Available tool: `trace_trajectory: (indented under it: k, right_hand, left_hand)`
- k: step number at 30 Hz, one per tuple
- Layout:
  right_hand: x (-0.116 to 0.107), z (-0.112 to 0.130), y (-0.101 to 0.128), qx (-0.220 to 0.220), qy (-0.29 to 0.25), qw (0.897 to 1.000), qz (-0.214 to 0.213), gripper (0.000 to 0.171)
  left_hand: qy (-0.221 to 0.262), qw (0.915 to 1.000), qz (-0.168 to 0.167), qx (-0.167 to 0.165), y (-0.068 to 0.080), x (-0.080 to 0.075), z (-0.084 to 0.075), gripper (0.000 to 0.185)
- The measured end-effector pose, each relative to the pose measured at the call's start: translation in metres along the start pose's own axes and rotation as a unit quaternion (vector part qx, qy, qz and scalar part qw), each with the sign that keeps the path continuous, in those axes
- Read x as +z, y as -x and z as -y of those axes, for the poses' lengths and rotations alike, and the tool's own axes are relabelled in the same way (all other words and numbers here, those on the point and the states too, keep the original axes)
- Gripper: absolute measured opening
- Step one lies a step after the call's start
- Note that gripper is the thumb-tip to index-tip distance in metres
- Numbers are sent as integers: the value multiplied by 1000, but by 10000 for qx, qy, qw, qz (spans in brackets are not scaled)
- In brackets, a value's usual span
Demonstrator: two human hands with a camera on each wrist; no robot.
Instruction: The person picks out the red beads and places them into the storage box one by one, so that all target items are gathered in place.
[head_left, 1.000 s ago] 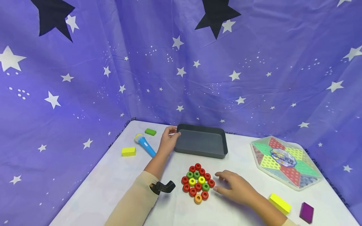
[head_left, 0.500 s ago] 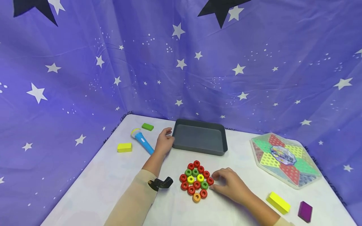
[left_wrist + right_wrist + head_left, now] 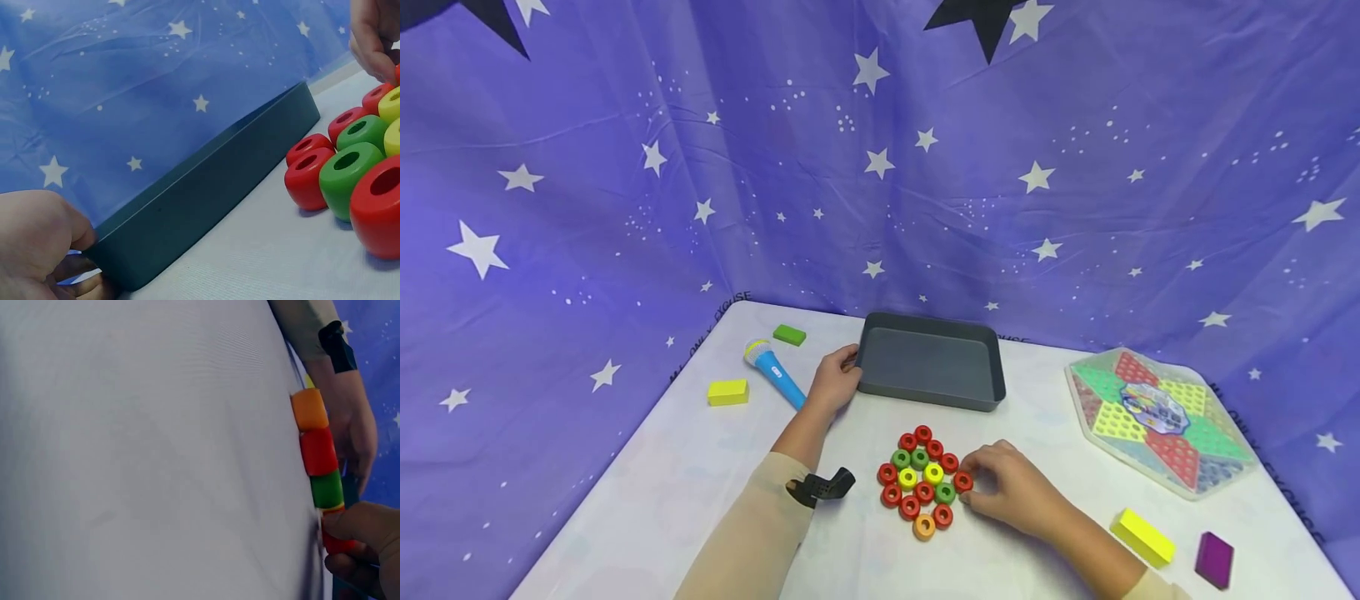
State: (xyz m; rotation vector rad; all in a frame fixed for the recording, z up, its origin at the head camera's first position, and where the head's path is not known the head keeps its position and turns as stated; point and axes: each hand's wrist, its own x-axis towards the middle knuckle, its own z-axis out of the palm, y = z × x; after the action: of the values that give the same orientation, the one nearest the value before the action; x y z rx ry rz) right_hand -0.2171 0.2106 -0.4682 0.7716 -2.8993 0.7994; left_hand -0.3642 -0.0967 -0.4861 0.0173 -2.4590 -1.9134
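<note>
R hand [image 3: 1011, 492] pinches a glossy red ring [image 3: 963, 481], short w/ round hole, at the right edge of the ring cluster [image 3: 922, 481] just in front of the tray. L hand [image 3: 833, 381] grips the left end of the smooth dark-grey rectangular tray [image 3: 931, 365], on the white surface [image 3: 700, 483].

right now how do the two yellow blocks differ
The left yellow block lies at the table's far left near the microphone, looking smaller. The right yellow block lies near the front right beside a purple block, angled diagonally. Both are plain rectangular blocks lying flat, untouched.
</note>
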Motion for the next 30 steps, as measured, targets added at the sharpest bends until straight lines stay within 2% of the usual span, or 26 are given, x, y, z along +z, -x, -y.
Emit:
trace_trajectory:
  k: [6, 11, 19, 24, 30]
  right_hand:
    - [-30, -5, -5, -368, -169, 9990, 164, 30]
    - [-67, -9, -23, -610, -193, 9970, 430, 28]
    - [-118, -15, -69, -309, -327, 9923, 1158, 25]
    - [-134, -22, -104, -162, -378, 9893, 1399, 22]
    - [-136, -33, -148, -138, -232, 9925, 1191, 23]
  left_hand:
    - [-31, 10000, 47, -21, -1, -3, -2, 53]
    - [-13, 9999, 88, -92, -2, -4, -4, 53]
    - [110, 9997, 135, -161, -2, -3, -3, 53]
    - [126, 9996, 146, -210, -2, -4, -2, 54]
    - [157, 9993, 180, -283, -4, -5, -2, 54]
